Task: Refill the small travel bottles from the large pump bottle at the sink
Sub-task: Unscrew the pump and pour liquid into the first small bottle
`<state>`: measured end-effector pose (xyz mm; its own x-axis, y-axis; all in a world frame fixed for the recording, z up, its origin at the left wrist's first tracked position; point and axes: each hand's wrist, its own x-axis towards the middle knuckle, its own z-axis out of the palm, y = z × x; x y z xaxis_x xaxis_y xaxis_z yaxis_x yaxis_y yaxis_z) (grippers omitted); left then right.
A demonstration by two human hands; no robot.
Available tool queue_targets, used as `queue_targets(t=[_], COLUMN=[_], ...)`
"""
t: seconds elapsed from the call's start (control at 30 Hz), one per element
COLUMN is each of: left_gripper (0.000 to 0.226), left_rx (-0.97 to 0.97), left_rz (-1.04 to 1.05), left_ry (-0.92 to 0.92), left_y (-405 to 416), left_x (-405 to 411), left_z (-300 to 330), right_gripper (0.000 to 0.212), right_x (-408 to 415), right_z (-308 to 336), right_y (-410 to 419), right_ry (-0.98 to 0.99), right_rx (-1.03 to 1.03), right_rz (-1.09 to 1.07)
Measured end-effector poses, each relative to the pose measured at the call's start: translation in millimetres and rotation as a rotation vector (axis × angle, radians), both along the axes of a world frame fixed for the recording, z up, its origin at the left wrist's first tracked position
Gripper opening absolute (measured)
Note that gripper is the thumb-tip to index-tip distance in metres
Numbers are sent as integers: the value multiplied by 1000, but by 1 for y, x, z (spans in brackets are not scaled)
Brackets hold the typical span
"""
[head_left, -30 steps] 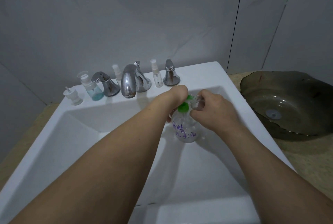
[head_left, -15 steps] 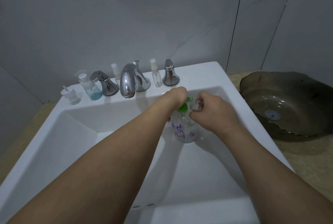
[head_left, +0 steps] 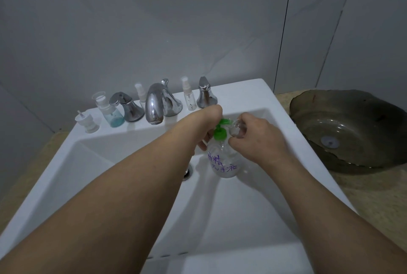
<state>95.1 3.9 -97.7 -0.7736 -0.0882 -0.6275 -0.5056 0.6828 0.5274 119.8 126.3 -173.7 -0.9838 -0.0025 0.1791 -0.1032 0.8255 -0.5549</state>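
Along the back ledge of the white sink [head_left: 248,95] stand three chrome pieces: a spout [head_left: 155,103] in the middle and one tap handle on each side. Among them are four small travel items: a loose cap [head_left: 87,121] at the left end, a bottle with blue liquid [head_left: 111,111], and two clear spray bottles [head_left: 189,97], one on either side of the spout. The large pump bottle [head_left: 222,159], clear with a green pump head, stands inside the basin towards its right wall. The left hand [head_left: 209,119] covers the pump head, its grip bent over it, hiding the nozzle. The right hand [head_left: 253,139] pinches a small clear bottle [head_left: 236,128] just beside the pump. A dark glass bowl [head_left: 352,130] sits on the worktop right of the sink.
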Motion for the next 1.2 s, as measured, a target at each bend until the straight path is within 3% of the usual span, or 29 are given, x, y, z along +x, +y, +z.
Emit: queue_targets(t=[0.23,0.5,0.7,0.87,1.03,1.2], left_gripper=[35,38,30,48,50,47], left_rx=[2,-84,31,-1,-104,-89], left_rz=[39,100,140,76,19,45], left_ry=[43,101,89,-16,-44,-16], left_y=[7,12,8,-1,-2,5], left_x=[5,7,4,0,-6,3], left_z=[-7,-7,-12,-7,-6,-2], right_gripper=[26,24,26,25,26,26], right_x=[-1,0,0,1,3,2], right_z=[-2,-1,1,4,4,3], right_y=[0,-1,-1,-1,0,0], right_ry=[-28,-38,-60,-28,1,10], right_rx=[-7,24,25,-18,-17,-19], right_rz=[-2,-10,-2,4,23,29])
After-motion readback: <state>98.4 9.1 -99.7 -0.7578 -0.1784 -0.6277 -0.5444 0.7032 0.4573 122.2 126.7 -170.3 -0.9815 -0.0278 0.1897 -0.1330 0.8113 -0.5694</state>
